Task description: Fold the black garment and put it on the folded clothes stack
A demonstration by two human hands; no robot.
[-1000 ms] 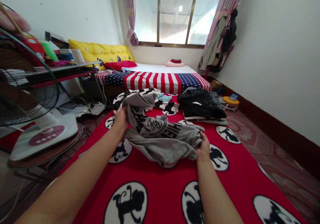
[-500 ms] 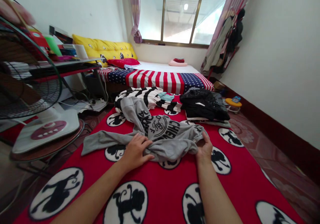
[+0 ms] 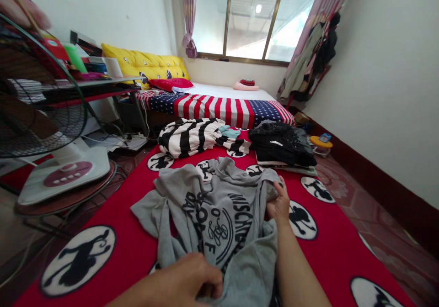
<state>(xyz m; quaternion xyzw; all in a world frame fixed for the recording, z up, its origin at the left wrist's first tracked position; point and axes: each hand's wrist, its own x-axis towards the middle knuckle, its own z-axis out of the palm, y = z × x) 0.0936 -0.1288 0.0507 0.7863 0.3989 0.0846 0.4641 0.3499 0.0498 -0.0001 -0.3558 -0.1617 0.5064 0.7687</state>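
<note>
A grey printed sweatshirt (image 3: 219, 211) lies rumpled on the red blanket (image 3: 113, 261), its dark lettering facing up. My left hand (image 3: 185, 277) is low in the view, fingers curled round the sweatshirt's near part. At the garment's right side, my right hand (image 3: 280, 202) grips the grey cloth near its upper right edge; some of its fingers are behind the fabric. Beyond the sweatshirt lies a black-and-white striped garment (image 3: 188, 138) beside a small light-blue cloth (image 3: 229, 132). To the right sits a stack of dark clothes (image 3: 281, 145).
A fan (image 3: 37, 97) stands on a round stool at the left, near a cluttered desk (image 3: 116, 82). A bed with a striped, starred cover (image 3: 216, 109) is under the window. Clothes hang (image 3: 312, 55) at the right wall, above a small yellow stool (image 3: 320, 142).
My left hand has pulled the near part of the sweatshirt toward me, and the garment is spread wider with more print showing. My right hand stays at its right side.
</note>
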